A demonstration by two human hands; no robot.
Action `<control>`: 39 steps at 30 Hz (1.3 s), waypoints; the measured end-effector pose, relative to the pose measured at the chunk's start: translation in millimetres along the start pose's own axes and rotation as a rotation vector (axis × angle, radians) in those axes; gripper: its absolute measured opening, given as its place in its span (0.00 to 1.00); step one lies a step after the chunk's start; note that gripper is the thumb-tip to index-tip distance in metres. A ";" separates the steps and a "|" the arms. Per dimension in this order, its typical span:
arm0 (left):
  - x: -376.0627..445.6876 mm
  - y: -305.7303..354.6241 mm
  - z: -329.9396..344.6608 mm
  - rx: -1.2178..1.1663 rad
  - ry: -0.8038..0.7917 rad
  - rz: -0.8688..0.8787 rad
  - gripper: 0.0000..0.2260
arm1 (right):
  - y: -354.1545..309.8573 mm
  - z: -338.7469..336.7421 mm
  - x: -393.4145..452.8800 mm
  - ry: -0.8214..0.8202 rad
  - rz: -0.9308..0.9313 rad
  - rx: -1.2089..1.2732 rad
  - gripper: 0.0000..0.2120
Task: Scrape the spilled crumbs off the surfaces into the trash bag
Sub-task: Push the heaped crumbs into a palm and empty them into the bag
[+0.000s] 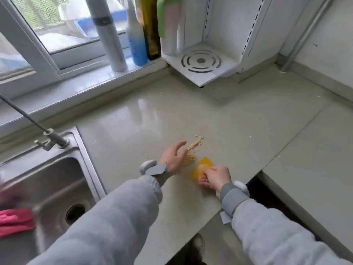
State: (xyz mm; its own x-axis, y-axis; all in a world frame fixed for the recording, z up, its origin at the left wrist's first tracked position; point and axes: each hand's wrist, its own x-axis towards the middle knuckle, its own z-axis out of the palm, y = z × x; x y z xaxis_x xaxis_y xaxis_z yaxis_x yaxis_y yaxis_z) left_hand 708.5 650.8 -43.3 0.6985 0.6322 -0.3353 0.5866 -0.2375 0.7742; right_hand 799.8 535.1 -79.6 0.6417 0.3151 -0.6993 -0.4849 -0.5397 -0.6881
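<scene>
Head view: your right hand (214,177) pinches the scraper (202,168), left hand (174,156) open; crumbs (193,150) look loose, light — hold scraper's back edge.

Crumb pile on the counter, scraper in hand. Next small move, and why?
Probably push the yellow scraper, held by the right hand, toward the crumbs so they gather against the open left hand cupped beside the pile. The crumbs lie loose on the counter, and no trash bag is in view yet.
</scene>
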 end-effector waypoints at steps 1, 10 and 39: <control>9.2 -3.4 7.2 0.046 -0.030 0.009 0.20 | 2.4 0.5 8.7 0.010 0.009 0.008 0.05; 20.5 -17.1 28.3 0.167 -0.048 0.122 0.22 | 0.1 21.0 25.5 -0.052 0.039 0.045 0.07; 37.4 -20.8 -7.8 -1.053 -0.053 -0.355 0.24 | -30.5 42.7 -4.7 -0.273 -0.201 0.117 0.16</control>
State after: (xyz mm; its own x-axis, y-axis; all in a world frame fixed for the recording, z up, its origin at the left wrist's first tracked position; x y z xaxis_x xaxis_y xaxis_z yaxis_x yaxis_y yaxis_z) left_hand 719.2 685.1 -67.8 0.5913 0.5016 -0.6315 0.1335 0.7114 0.6900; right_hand 786.1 583.4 -63.6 0.5561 0.6116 -0.5628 -0.4398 -0.3579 -0.8237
